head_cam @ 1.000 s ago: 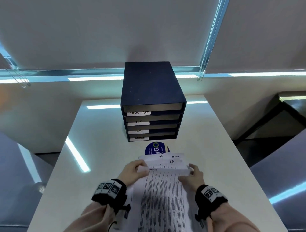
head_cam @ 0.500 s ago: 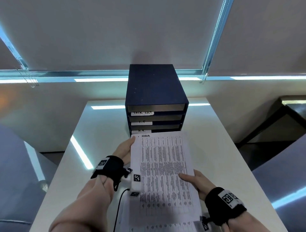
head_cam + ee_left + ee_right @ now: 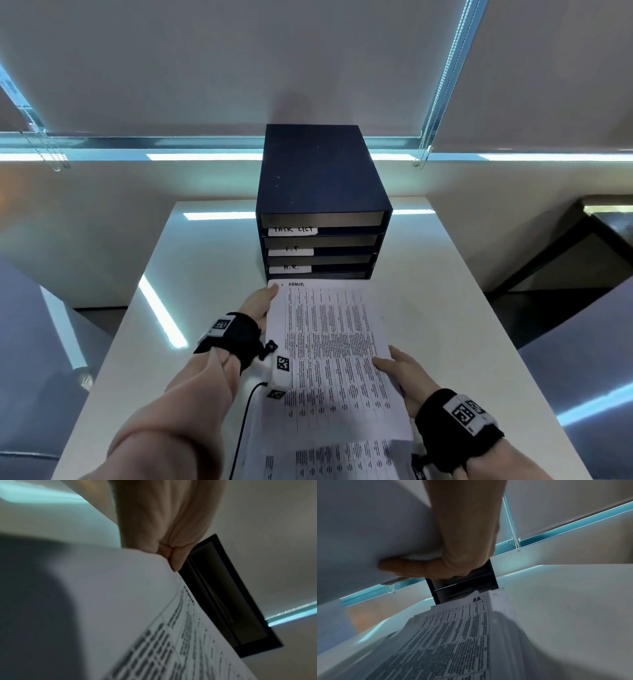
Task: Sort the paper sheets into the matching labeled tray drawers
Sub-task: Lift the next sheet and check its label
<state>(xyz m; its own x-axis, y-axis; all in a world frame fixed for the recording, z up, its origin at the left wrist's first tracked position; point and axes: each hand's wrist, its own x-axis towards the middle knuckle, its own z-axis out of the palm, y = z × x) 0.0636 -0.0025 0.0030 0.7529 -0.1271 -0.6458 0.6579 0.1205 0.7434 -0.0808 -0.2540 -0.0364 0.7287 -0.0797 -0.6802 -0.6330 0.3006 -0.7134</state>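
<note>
On the white worktop (image 3: 428, 308) the tray (image 3: 318, 192) faces me. My left hand (image 3: 260, 303) and right hand (image 3: 400, 373) grasp the ADMIN sheet (image 3: 329, 342) by its edges, levelling it to slide into the bottom drawer.

White table (image 3: 445, 308) below drawn roller blinds (image 3: 205, 68) with bead chains (image 3: 442, 85); dark desk (image 3: 599, 233) at right.

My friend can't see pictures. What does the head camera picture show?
Two hands hold up a printed sheet marked ADMIN in front of a dark blue drawer tray on a white table. The left hand grips its top corner, the right hand its side. Drawer labels read TASK LIST, I.T, H.R.
</note>
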